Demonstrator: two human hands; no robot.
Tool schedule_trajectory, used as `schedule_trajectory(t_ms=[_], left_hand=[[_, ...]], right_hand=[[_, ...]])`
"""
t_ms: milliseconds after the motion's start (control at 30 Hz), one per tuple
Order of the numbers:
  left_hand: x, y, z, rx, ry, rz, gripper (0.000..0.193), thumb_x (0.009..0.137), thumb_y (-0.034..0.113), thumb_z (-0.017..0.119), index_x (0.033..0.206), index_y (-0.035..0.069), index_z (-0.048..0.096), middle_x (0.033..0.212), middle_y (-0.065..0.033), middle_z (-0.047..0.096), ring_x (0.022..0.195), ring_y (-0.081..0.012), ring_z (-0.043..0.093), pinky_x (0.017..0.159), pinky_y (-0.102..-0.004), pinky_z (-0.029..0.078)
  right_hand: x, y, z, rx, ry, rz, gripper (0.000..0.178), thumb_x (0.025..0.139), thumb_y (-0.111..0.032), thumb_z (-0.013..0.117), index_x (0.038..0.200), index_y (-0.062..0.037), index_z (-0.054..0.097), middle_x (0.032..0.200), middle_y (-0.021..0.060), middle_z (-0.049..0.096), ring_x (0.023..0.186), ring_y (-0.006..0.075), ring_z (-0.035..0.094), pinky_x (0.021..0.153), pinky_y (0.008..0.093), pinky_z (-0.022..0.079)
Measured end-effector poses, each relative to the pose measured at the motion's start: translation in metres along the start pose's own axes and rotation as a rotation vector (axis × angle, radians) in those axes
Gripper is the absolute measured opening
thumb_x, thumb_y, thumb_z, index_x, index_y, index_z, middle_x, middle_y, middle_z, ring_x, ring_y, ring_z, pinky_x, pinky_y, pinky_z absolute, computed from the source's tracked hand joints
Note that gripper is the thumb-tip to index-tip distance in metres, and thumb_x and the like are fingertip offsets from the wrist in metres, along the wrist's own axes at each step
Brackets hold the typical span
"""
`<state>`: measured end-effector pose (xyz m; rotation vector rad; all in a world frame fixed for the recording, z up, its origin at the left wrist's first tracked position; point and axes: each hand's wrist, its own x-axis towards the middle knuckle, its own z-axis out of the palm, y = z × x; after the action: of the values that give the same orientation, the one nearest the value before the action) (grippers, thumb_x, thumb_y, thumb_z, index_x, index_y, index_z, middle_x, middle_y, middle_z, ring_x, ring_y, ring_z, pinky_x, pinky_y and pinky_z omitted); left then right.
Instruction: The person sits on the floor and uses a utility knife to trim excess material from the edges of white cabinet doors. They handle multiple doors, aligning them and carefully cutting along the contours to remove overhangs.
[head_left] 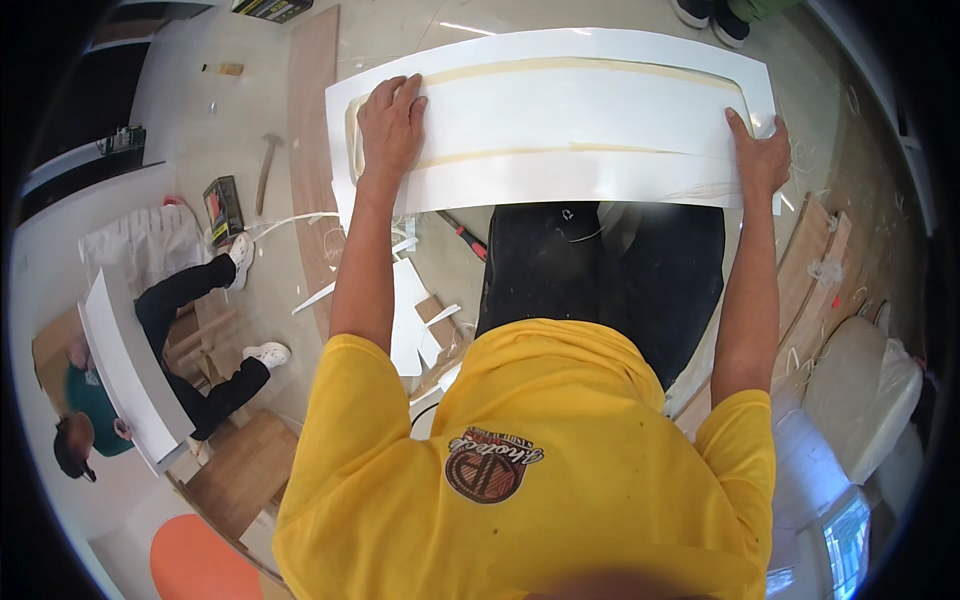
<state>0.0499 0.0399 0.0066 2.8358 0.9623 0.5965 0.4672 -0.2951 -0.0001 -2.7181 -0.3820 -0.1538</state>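
A long white panel (560,110) lies across in front of me, above my dark trousers. Strips of cream masking tape (600,148) outline a long rectangle with rounded corners on its face. My left hand (392,128) rests on the panel's left end, fingers stretched out over the taped border. At the right end, my right hand (762,155) grips the panel's edge, with the thumb on top near the tape's corner and the fingers partly hidden at the rim.
On the floor are white offcuts (408,310), a red-handled screwdriver (470,238), a hammer (268,172) and a long wooden board (315,130). More planks (815,270) lie right, near a wrapped cushion (862,385). At left, another person holds a white panel (135,375).
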Motion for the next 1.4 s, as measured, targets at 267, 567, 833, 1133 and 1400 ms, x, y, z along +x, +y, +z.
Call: schedule_trajectory(t_ms=[267, 567, 833, 1133, 1400], left_hand=[[-0.006, 0.016, 0.008, 0.061, 0.116, -0.056, 0.041, 0.091, 0.033, 0.074, 0.123, 0.009, 0.069, 0.122, -0.0123, 0.064, 0.117, -0.035, 0.055, 0.101, -0.0494, 0.041], [-0.004, 0.02, 0.007, 0.013, 0.092, 0.053, 0.039, 0.091, 0.027, 0.074, 0.125, 0.009, 0.069, 0.122, -0.0119, 0.065, 0.117, -0.036, 0.056, 0.102, -0.05, 0.042], [-0.007, 0.027, 0.007, -0.049, -0.036, 0.077, 0.047, 0.098, 0.029, 0.064, 0.142, 0.014, 0.06, 0.146, -0.0081, 0.057, 0.132, -0.0377, 0.048, 0.115, -0.054, 0.032], [-0.018, 0.078, 0.018, 0.046, -0.062, -0.08, 0.067, 0.099, 0.052, 0.062, 0.145, 0.004, 0.054, 0.147, -0.0147, 0.053, 0.141, -0.043, 0.039, 0.117, -0.0624, 0.028], [-0.019, 0.081, 0.017, 0.068, -0.047, -0.071, 0.059, 0.098, 0.044, 0.063, 0.143, 0.007, 0.056, 0.146, -0.0127, 0.055, 0.142, -0.0406, 0.042, 0.116, -0.0604, 0.029]], right_hand=[[0.002, -0.001, 0.0, 0.016, -0.021, 0.004, 0.108, 0.066, -0.071, 0.084, 0.144, -0.0016, 0.056, 0.135, 0.0261, 0.063, 0.13, 0.0413, 0.058, 0.11, 0.0577, 0.041], [-0.006, -0.005, 0.003, -0.086, 0.293, -0.312, 0.084, 0.075, -0.051, 0.084, 0.139, -0.0027, 0.058, 0.136, 0.0203, 0.061, 0.132, 0.0371, 0.054, 0.112, 0.0551, 0.037], [-0.134, -0.175, 0.043, 0.355, -0.201, -1.123, 0.053, 0.092, -0.021, 0.07, 0.143, -0.0105, 0.057, 0.148, 0.0125, 0.054, 0.141, 0.0356, 0.044, 0.118, 0.0521, 0.034], [-0.162, -0.208, 0.042, 0.119, -0.226, -1.039, 0.053, 0.098, -0.033, 0.061, 0.145, -0.0082, 0.055, 0.145, 0.0117, 0.056, 0.137, 0.035, 0.046, 0.116, 0.0579, 0.03], [-0.178, -0.219, 0.045, 0.097, -0.205, -0.985, 0.052, 0.099, -0.033, 0.06, 0.146, -0.0122, 0.055, 0.134, 0.0121, 0.058, 0.128, 0.036, 0.049, 0.108, 0.0632, 0.031]])
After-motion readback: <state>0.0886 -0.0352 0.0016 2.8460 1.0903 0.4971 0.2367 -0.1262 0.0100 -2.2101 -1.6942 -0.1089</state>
